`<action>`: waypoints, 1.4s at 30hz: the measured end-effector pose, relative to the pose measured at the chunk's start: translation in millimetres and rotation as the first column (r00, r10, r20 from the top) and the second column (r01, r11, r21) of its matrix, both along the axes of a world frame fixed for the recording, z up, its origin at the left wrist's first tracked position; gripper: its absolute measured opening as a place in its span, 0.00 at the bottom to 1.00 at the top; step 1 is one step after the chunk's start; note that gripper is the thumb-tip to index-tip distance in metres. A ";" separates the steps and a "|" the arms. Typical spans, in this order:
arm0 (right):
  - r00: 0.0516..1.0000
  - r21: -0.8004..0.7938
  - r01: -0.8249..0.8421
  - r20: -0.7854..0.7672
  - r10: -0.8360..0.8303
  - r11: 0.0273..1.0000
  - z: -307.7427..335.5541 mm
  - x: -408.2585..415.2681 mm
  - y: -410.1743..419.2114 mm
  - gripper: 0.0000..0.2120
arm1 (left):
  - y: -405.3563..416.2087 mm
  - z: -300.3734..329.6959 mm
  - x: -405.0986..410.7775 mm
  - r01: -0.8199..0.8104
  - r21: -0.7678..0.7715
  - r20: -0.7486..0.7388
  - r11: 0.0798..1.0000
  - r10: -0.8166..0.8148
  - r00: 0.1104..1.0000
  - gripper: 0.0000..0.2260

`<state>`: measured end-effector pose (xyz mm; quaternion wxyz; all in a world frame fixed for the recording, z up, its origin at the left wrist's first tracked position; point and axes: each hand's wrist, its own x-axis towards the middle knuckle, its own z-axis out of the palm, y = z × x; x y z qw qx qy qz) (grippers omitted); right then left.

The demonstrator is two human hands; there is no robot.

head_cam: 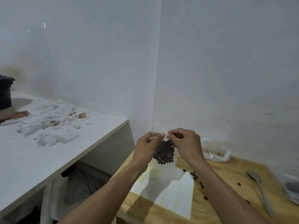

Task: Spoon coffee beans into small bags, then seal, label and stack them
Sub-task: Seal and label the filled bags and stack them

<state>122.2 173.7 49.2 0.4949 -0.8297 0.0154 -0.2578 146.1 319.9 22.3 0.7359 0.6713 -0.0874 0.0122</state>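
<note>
your left hand (146, 145) and right hand (184, 143) pinch the top edge of the bag (164, 152), held above the wooden table (226, 172) so the beans sink clear of the seal, probably; the spoon (260, 189) lies idle.

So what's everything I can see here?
small bag: one, clear, full of dark beans, held up by both hands
label sheet: one, white, flat on the wooden table
spoon: one, grey, right side of the table
loose beans: several, dark, scattered on the table
large bag: one, clear, against the wall
white counter: one, left, strewn with white scraps
left hand: pinching the bag top
right hand: pinching the bag top
</note>
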 end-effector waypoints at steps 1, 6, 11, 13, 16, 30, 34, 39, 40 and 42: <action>1.000 -0.007 0.003 0.004 -0.003 1.000 0.0 -0.4 -0.8 0.02 | -1.0 0.1 -0.5 0.010 0.001 0.004 1.000 -0.010 1.000 0.08; 0.992 -0.028 0.120 0.031 -0.119 0.992 -5.2 -1.9 -2.8 0.09 | -6.6 -3.0 1.8 0.012 -0.015 0.000 1.000 -0.012 1.000 0.06; 0.978 0.338 0.077 -0.207 -0.006 0.938 -7.8 0.4 -12.5 0.37 | -12.7 -1.3 1.0 0.047 -0.037 -0.009 0.998 -0.047 0.999 0.08; 0.974 0.456 0.006 -0.205 0.098 0.890 -7.4 -1.4 -16.9 0.23 | -16.8 0.5 -0.1 0.050 -0.026 -0.032 0.998 -0.051 0.998 0.11; 0.983 0.506 -0.004 -0.157 0.097 0.863 -9.3 -5.5 -18.4 0.08 | -23.5 -1.8 -1.0 0.023 -0.001 -0.021 1.000 -0.023 1.000 0.15; 0.985 0.424 0.031 -0.166 0.044 0.905 -26.2 -7.3 -45.2 0.12 | -56.2 -2.7 -3.0 -0.067 0.115 0.053 0.991 0.061 0.997 0.16; 0.935 0.450 -0.084 -0.273 0.226 0.889 -31.6 -17.2 -62.9 0.20 | -60.4 3.3 4.2 -0.044 -0.008 -0.053 0.999 0.043 0.998 0.19; 0.959 0.445 0.056 -0.274 0.076 0.894 -43.8 -26.4 -95.0 0.10 | -71.7 -4.5 7.6 0.177 0.154 -0.169 0.972 -0.151 0.974 0.13; 0.957 0.435 0.083 -0.287 0.050 0.897 -45.5 -28.5 -102.2 0.11 | -77.4 -7.5 5.7 0.220 0.156 -0.177 0.963 -0.192 0.965 0.13; 0.953 0.448 0.131 -0.304 0.012 0.884 -49.4 -32.4 -116.5 0.20 | -92.9 -11.7 2.4 0.225 0.150 -0.183 0.963 -0.197 0.963 0.14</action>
